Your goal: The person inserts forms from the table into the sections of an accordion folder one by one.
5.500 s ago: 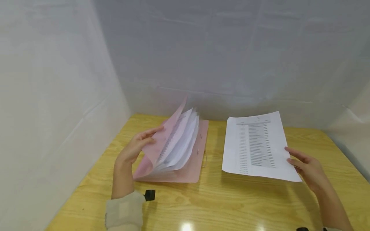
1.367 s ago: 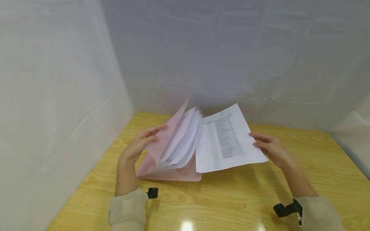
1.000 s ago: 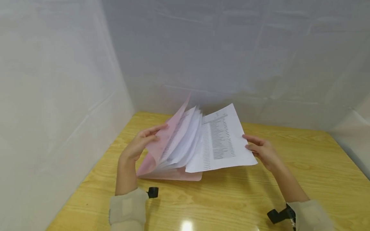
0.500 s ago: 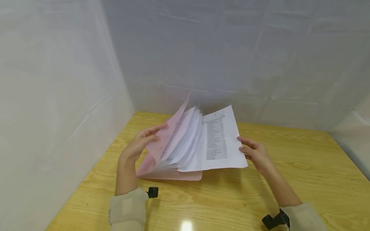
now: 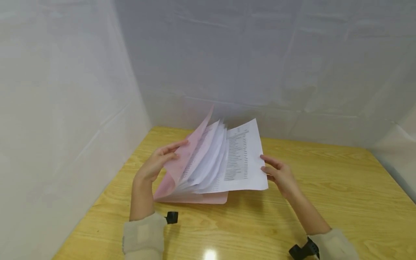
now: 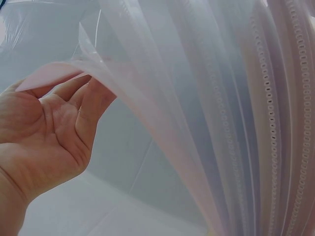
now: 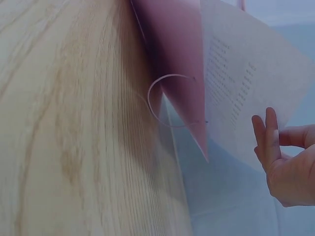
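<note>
In the head view a pink folder (image 5: 212, 198) stands open on the table, its front cover raised. My left hand (image 5: 154, 164) pinches that cover's outer edge between thumb and fingers. Clear sleeves (image 6: 211, 108) with perforated strips fan out beside the cover in the left wrist view. My right hand (image 5: 281, 177) pinches a printed sheet of paper (image 5: 255, 166) by its right edge. The sheet's left part is hidden behind the fanned sleeves. From the right wrist, the sheet (image 7: 236, 69) is seen from behind, alongside the pink back cover (image 7: 182, 44).
A thin elastic loop (image 7: 149, 98) hangs from the folder's back cover. The wooden table (image 5: 325, 187) spreads to the front and right. Whitish sheeting (image 5: 260, 65) walls in the back and the sides. A black wrist camera (image 5: 303, 250) sits at the right sleeve.
My right hand has carried the sheet leftward from the table's right side, its left edge passing in behind the sleeves and deeper over the last second. The left hand keeps holding the cover.
</note>
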Tool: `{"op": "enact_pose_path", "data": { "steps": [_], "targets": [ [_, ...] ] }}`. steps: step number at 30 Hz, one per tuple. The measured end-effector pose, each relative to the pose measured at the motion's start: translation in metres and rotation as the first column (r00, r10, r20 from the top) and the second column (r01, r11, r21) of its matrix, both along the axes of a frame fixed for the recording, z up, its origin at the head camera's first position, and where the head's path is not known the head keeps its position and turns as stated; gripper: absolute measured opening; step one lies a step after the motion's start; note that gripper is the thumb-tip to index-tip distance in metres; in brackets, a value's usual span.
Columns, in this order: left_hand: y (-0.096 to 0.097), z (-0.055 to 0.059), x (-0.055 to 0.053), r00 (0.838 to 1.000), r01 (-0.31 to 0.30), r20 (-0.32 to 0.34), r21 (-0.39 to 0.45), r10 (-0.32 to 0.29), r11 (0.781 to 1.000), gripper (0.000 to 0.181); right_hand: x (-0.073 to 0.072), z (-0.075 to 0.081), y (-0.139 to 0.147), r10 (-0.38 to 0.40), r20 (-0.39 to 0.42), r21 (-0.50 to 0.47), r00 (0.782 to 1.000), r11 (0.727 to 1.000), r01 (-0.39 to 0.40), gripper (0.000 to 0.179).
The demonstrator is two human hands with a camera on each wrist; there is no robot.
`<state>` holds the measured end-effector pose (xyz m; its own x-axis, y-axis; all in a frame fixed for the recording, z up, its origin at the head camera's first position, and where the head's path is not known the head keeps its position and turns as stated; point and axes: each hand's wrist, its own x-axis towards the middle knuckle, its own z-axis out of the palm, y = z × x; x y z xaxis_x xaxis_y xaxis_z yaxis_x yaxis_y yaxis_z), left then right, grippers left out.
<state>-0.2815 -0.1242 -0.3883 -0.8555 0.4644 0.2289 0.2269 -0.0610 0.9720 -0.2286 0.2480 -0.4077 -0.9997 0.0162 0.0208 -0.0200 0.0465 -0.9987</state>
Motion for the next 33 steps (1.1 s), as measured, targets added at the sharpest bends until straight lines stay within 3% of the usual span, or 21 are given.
{"op": "enact_pose_path", "data": {
  "steps": [12, 33],
  "targets": [
    [0.000, 0.000, 0.000, 1.000, -0.001, -0.005, 0.002, 0.001, 1.000, 0.044, -0.004, -0.007, -0.019, -0.016, 0.013, -0.060, 1.000, 0.998, 0.017, 0.047],
    [0.002, 0.002, 0.000, 1.000, 0.016, 0.010, 0.015, -0.016, 1.000, 0.045, -0.010, -0.019, -0.049, -0.067, 0.013, -0.083, 0.998, 0.994, 0.068, 0.045]
  ]
}}
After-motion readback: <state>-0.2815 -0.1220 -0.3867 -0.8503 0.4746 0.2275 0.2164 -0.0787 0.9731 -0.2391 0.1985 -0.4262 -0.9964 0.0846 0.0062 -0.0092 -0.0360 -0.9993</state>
